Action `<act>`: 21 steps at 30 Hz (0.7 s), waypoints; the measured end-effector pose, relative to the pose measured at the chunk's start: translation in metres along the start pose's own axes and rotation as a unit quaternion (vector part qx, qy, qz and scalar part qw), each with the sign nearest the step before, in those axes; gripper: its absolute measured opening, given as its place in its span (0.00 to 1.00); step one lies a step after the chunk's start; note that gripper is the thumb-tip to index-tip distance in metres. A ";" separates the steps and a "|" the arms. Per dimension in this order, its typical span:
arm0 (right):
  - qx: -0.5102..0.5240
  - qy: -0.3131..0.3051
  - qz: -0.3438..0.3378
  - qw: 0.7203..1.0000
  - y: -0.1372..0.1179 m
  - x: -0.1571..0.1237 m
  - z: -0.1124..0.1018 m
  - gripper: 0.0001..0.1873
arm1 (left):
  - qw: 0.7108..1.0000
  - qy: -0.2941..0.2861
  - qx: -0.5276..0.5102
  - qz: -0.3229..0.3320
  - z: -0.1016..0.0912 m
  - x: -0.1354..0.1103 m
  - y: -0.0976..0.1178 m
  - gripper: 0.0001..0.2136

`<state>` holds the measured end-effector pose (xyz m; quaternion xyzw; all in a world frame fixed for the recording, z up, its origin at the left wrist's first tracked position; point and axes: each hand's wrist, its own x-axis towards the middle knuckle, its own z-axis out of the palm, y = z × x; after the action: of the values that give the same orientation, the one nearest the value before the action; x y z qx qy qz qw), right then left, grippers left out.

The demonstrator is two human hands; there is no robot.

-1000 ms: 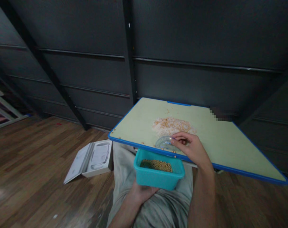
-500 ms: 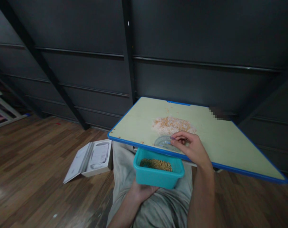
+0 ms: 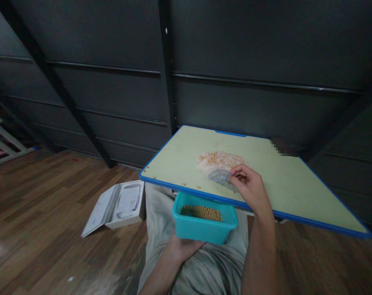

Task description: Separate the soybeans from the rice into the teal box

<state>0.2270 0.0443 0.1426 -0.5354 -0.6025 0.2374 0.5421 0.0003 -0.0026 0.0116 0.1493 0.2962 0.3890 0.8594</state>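
My right hand [image 3: 249, 187] pinches a clear half-round protractor [image 3: 219, 176] on the pale green board. The protractor's edge touches the near side of a pile of rice mixed with yellow beans [image 3: 219, 160]. Under the board's near edge, my left hand [image 3: 181, 248] holds up a teal plastic tub [image 3: 204, 229] from below. The tub holds a layer of yellow beans [image 3: 201, 213]. A few loose beans lie along the board's blue front rim.
The green board with a blue rim [image 3: 296, 188] slopes over my lap. An open white box [image 3: 118, 207] lies on the wooden floor to the left. A dark panelled wall stands behind the board. A frame [image 3: 4, 143] leans at the far left.
My right hand has slid the protractor away from the board's near edge, up and right to the pile. The tub and left hand have stayed in place.
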 end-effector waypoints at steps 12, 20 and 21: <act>0.018 -0.077 -0.019 0.997 -0.013 -0.005 -0.001 0.05 | 1.000 0.014 0.009 -0.011 0.015 -0.004 0.006 0.20; 0.017 -0.058 -0.018 0.998 -0.015 -0.005 0.005 0.09 | 1.000 0.027 0.010 -0.009 0.017 -0.005 0.006 0.22; 0.013 -0.063 -0.016 0.998 -0.015 -0.005 0.005 0.09 | 1.000 0.013 0.002 -0.006 0.018 -0.005 0.007 0.21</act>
<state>0.2158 0.0369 0.1518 -0.5028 -0.6409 0.2695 0.5137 0.0049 -0.0025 0.0307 0.1443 0.3095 0.3848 0.8575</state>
